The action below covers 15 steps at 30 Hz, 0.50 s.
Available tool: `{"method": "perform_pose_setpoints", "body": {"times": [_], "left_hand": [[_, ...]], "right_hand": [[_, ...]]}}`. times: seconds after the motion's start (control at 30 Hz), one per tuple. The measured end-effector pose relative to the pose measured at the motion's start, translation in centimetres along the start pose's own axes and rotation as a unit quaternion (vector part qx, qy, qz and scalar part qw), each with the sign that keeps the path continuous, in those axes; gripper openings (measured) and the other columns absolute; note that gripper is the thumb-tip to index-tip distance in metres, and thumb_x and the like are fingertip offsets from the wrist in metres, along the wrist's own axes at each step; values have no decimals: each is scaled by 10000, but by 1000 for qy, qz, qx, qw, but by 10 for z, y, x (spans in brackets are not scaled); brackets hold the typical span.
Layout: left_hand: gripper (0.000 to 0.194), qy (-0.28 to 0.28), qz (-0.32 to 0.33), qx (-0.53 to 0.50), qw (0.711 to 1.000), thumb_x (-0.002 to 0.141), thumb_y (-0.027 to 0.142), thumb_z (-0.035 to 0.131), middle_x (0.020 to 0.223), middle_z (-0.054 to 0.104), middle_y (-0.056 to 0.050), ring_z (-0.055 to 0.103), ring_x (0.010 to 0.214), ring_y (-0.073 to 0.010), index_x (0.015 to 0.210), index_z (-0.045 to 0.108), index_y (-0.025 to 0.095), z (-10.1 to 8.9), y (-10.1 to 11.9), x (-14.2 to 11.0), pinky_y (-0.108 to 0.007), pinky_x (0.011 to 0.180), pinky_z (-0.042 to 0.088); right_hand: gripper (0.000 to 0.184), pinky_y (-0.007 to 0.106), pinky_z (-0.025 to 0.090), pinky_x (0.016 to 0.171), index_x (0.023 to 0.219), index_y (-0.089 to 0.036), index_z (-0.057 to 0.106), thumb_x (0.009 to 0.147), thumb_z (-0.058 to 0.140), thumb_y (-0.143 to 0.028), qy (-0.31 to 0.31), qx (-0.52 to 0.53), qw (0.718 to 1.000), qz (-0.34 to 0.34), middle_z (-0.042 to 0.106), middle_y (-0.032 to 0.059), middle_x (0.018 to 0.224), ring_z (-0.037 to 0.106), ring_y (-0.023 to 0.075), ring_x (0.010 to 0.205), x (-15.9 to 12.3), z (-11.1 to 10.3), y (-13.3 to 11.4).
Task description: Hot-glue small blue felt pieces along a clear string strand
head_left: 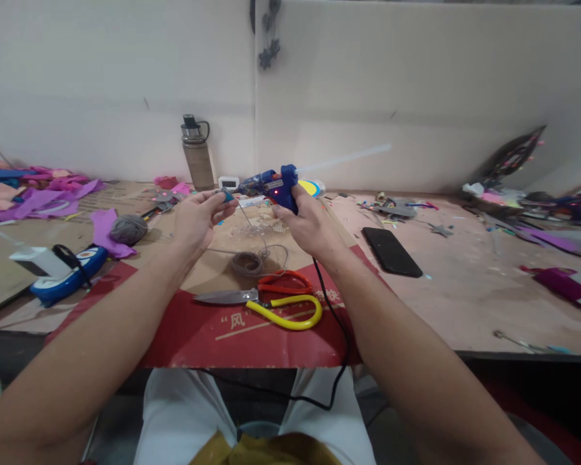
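In my right hand [310,223] is a blue hot glue gun [281,188], its red light lit and a long clear glue stick [348,157] sticking out of its back. The gun's nozzle points left, close to the fingers of my left hand [198,216]. Those fingers pinch a small teal piece [228,195] whose exact kind I cannot make out. Grey cord [252,223] hangs from it down to a loose coil [246,263] on the table. Below the coil lie scissors [285,300] with one red and one yellow handle.
A red paper sheet [184,336] lies at the front edge, with the gun's black cable [336,316] crossing it. A phone [391,252] is on the right. Left stand a power strip [70,278], a grey yarn ball [128,228] and felt scraps [43,194]; a bottle [197,158] stands behind.
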State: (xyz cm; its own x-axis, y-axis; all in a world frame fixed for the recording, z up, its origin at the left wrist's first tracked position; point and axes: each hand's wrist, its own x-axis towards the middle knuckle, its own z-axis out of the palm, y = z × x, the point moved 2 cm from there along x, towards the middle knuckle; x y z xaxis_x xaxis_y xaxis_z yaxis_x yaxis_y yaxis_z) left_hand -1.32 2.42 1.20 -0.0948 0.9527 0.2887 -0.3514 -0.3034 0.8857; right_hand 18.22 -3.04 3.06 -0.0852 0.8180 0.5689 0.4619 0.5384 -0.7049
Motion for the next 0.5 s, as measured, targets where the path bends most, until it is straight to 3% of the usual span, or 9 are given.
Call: {"method": "perform_pose_setpoints", "body": {"times": [0.13, 0.23, 0.4, 0.5], "left_hand": [[54, 4, -8, -20, 1000, 732, 75, 639, 689, 680, -26, 697, 662, -135, 733, 619, 126, -1, 0, 0, -246, 700, 578], [75, 1, -15, -22, 1000, 737, 72, 619, 726, 687, -29, 703, 689, -140, 784, 626, 130, 0, 1, -2, -256, 722, 578], [36, -11, -25, -12, 1000, 742, 106, 639, 748, 675, -32, 701, 706, -140, 761, 620, 131, 3, 3, -5, -272, 748, 572], [55, -12, -32, 2, 999, 742, 128, 654, 717, 652, -16, 685, 653, -123, 736, 601, 137, 4, 3, -6, -257, 698, 568]], "right_hand": [[192, 302, 497, 657, 990, -218, 522, 815, 523, -298, 2, 72, 995, 62, 659, 17, 846, 541, 139, 651, 3, 1, 7], [170, 236, 423, 489, 944, -215, 477, 803, 524, -297, 6, 147, 981, 129, 657, 9, 835, 451, 89, 515, 6, 4, 19], [109, 205, 378, 432, 874, -192, 487, 786, 537, -233, 40, 198, 947, 250, 598, -6, 716, 444, 74, 479, 9, 2, 43], [55, 225, 409, 446, 803, -190, 478, 801, 526, -215, 33, 158, 934, 317, 542, -22, 612, 442, 78, 440, 9, 1, 56]]}}
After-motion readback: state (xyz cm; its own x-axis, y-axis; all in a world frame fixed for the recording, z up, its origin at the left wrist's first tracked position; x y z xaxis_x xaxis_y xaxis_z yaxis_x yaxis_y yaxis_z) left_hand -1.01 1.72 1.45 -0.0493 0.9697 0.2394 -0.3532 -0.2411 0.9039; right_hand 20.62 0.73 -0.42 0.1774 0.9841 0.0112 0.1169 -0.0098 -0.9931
